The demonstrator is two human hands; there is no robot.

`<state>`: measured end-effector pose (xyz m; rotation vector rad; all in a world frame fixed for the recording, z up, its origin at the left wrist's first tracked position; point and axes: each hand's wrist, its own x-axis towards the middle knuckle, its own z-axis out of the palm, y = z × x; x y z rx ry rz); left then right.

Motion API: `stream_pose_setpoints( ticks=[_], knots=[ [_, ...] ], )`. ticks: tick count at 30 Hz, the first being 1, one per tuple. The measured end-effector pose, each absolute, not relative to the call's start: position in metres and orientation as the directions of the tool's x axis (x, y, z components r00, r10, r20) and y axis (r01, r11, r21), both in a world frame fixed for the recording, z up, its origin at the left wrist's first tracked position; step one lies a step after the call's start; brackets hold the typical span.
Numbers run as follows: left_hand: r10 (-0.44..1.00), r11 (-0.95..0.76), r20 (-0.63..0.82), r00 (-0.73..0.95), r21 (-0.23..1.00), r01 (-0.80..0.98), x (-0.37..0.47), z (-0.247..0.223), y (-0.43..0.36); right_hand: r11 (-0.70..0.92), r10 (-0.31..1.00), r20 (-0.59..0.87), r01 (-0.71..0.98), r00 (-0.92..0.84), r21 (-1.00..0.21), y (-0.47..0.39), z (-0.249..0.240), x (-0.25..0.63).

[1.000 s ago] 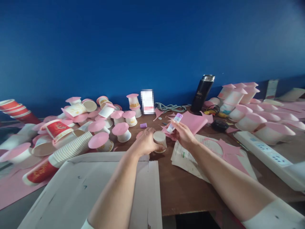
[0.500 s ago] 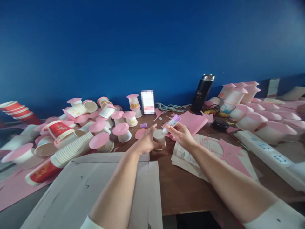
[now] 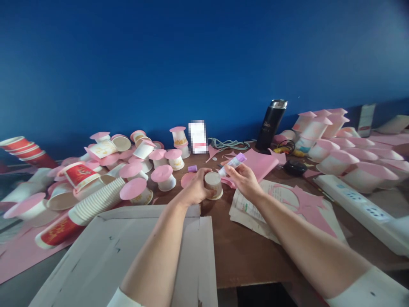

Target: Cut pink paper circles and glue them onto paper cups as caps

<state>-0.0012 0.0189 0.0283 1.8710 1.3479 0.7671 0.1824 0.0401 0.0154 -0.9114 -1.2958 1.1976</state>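
An upside-down paper cup (image 3: 213,183) stands on the brown table, its bare base facing up. My left hand (image 3: 198,187) is closed around the cup's left side. In my right hand (image 3: 244,180) is a purple-and-white glue stick (image 3: 234,163), tilted with its white end pointing down and left, just right of the cup's base and apart from it. The purple glue cap (image 3: 192,169) lies behind my left hand. A pink paper disc (image 3: 186,180) lies beside that hand, partly covered by it.
Cups with pink paper tops (image 3: 161,174) crowd the left, beside a stack of paper cups (image 3: 96,200). A grey-white board (image 3: 128,251) lies in front. Right are pink scraps (image 3: 308,200), a black thermos (image 3: 271,125), a power strip (image 3: 361,204) and more topped cups (image 3: 338,160).
My right hand has moved the glue stick slightly right, off the cup's base. My left hand's fingers have shifted on the cup's side, and more of the cup shows.
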Motion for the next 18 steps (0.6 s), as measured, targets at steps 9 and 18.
stream_pose_setpoints(
  ticks=[9,18],
  knots=[
    [0.942,-0.234,0.058,0.330,0.821,0.521,-0.001,0.024,0.023,0.211,0.976,0.212,-0.016,-0.057,-0.977,0.037,0.017,0.181],
    [0.989,-0.120,0.050,0.138,0.812,0.572,0.007,0.014,0.022,0.237,0.966,0.238,-0.022,-0.105,-0.971,0.034,0.018,0.179]
  ],
)
